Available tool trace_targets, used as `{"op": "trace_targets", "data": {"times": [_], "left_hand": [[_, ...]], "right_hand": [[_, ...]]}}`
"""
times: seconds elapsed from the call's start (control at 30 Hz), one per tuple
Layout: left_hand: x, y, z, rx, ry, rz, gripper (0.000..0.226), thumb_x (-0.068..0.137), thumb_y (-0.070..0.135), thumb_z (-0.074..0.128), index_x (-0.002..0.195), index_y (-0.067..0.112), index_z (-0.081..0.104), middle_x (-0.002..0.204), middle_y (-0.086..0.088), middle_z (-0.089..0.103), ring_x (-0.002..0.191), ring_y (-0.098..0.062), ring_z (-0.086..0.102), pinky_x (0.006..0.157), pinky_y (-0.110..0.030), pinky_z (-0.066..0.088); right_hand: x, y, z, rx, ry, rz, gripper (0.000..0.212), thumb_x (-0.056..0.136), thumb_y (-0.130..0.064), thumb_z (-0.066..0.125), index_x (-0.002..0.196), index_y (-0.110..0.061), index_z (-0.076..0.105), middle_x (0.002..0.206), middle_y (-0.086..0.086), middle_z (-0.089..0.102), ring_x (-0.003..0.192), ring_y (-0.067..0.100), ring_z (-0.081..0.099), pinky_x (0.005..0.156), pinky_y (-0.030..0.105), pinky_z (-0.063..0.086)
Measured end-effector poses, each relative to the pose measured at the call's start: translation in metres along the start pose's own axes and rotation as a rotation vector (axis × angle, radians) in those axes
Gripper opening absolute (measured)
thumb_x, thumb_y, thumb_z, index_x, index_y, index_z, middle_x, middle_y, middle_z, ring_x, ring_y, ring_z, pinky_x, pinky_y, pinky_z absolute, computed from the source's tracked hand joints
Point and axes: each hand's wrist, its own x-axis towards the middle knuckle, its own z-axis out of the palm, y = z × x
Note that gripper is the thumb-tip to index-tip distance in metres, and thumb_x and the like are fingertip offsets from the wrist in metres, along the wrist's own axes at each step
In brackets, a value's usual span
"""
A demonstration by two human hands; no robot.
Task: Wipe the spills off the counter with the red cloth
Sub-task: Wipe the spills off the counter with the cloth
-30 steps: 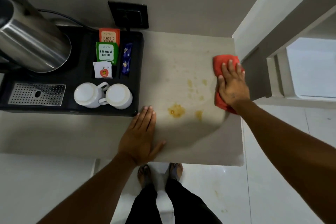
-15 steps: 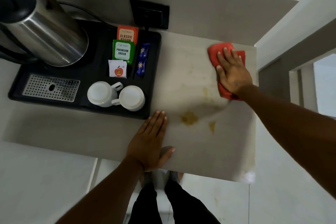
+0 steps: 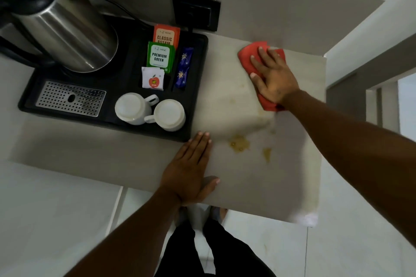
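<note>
- Because the soft, folded red cloth [image 3: 247, 60] is limp and light, we judge it will bunch or slide under itself unless we press it flat; it lies at the far right of the pale stone-look counter [image 3: 247, 182], close to the back wall.
- We keep our right hand [image 3: 273, 78] spread flat on top of it, fingers [image 3: 262, 53] splayed, pinning the fabric with the palm, not pinching it. That broad press looks to us the best hold for a wipe.
- Our left hand [image 3: 186, 173] lies open and flat on the counter's near edge, holding nothing, a brace as we see it.
- Between the hands sit the yellowish-brown spills: a larger blot [image 3: 239, 143] and a smaller one [image 3: 267, 153] just beside it, with fainter smears nearer the cloth. They look wet or sticky, so we expect some drag.
- Left of the spills stands the black plastic tray [image 3: 198, 87] with two upturned white ceramic cups [image 3: 132, 108], which we judge fragile enough to steer the cloth clear of.
</note>
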Motion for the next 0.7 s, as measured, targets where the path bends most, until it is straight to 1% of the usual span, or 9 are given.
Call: {"op": "trace_targets", "data": {"times": [0.07, 0.17, 0.27, 0.33, 0.37, 0.43, 0.5, 0.6, 0.7], "left_hand": [[-0.001, 0.001, 0.0, -0.006, 0.002, -0.01, 0.098, 0.092, 0.065, 0.046, 0.161, 0.002, 0.016, 0.172, -0.017, 0.014, 0.161, -0.029, 0.005, 0.13, -0.036, -0.001], [0.0, 0.001, -0.002, -0.016, 0.014, 0.0, 0.097, 0.093, 0.065, 0.045, 0.161, 0.002, 0.016, 0.172, -0.016, 0.013, 0.161, -0.028, 0.004, 0.13, -0.037, 0.001], [0.0, 0.001, -0.002, -0.012, 0.005, 0.004, 0.097, 0.093, 0.065, 0.045, 0.162, 0.002, 0.016, 0.172, -0.017, 0.013, 0.161, -0.028, 0.003, 0.13, -0.038, 0.002], [0.0, 0.0, -0.001, -0.006, 0.009, 0.0, 0.098, 0.093, 0.065, 0.045, 0.162, 0.002, 0.015, 0.172, -0.017, 0.012, 0.161, -0.028, 0.003, 0.13, -0.038, 0.002], [0.0, 0.0, -0.001, -0.009, 0.011, 0.004, 0.098, 0.093, 0.064, 0.045, 0.162, 0.002, 0.015, 0.172, -0.017, 0.011, 0.161, -0.028, 0.003, 0.13, -0.039, 0.002], [-0.001, 0.0, 0.001, -0.01, 0.026, 0.005, 0.097, 0.094, 0.064, 0.045, 0.162, 0.001, 0.015, 0.172, -0.017, 0.01, 0.161, -0.028, 0.003, 0.13, -0.039, 0.002], [-0.001, 0.001, 0.0, -0.006, 0.011, 0.011, 0.098, 0.094, 0.064, 0.045, 0.162, 0.001, 0.013, 0.172, -0.016, 0.008, 0.161, -0.028, 0.002, 0.13, -0.039, 0.001], [-0.001, 0.0, -0.001, -0.003, -0.009, -0.001, 0.098, 0.094, 0.065, 0.044, 0.162, 0.002, 0.011, 0.172, -0.016, 0.008, 0.161, -0.027, 0.0, 0.13, -0.039, 0.002], [-0.002, 0.001, -0.003, 0.014, 0.002, 0.004, 0.097, 0.094, 0.065, 0.043, 0.161, 0.0, 0.016, 0.172, -0.019, 0.012, 0.161, -0.029, 0.002, 0.13, -0.042, 0.007]], "right_hand": [[0.021, -0.009, -0.001, 0.028, -0.014, -0.001, 0.057, 0.102, -0.042, 0.034, 0.153, -0.018, 0.035, 0.164, 0.016, 0.021, 0.15, 0.042, 0.014, 0.123, 0.053, 0.013], [0.036, -0.029, 0.003, 0.036, -0.048, -0.103, 0.052, 0.105, -0.037, 0.036, 0.154, -0.021, 0.032, 0.165, 0.013, 0.018, 0.152, 0.04, 0.011, 0.123, 0.053, 0.01], [0.007, -0.043, 0.009, 0.008, -0.083, -0.267, 0.05, 0.104, -0.033, 0.042, 0.152, -0.018, 0.038, 0.164, 0.012, 0.023, 0.152, 0.038, 0.013, 0.124, 0.052, 0.013], [-0.022, -0.029, 0.011, 0.01, -0.072, -0.352, 0.049, 0.103, -0.034, 0.043, 0.148, -0.015, 0.045, 0.161, 0.013, 0.029, 0.15, 0.037, 0.02, 0.122, 0.054, 0.018], [-0.032, -0.017, 0.009, 0.014, -0.063, -0.36, 0.05, 0.102, -0.035, 0.042, 0.146, -0.015, 0.047, 0.16, 0.013, 0.032, 0.149, 0.038, 0.023, 0.121, 0.056, 0.021], [-0.034, 0.002, 0.002, 0.012, -0.06, -0.311, 0.052, 0.101, -0.037, 0.039, 0.146, -0.014, 0.047, 0.159, 0.015, 0.034, 0.148, 0.04, 0.026, 0.118, 0.06, 0.023], [-0.02, 0.004, -0.001, 0.029, -0.055, -0.233, 0.051, 0.101, -0.036, 0.04, 0.148, -0.016, 0.044, 0.16, 0.016, 0.03, 0.149, 0.041, 0.023, 0.119, 0.06, 0.02], [0.003, -0.021, 0.001, 0.068, -0.04, -0.205, 0.048, 0.103, -0.03, 0.045, 0.15, -0.018, 0.042, 0.163, 0.014, 0.025, 0.151, 0.04, 0.015, 0.122, 0.057, 0.013], [-0.012, -0.053, 0.013, 0.081, -0.056, -0.295, 0.046, 0.102, -0.03, 0.045, 0.147, -0.019, 0.046, 0.162, 0.012, 0.027, 0.151, 0.038, 0.016, 0.123, 0.053, 0.012]]}}
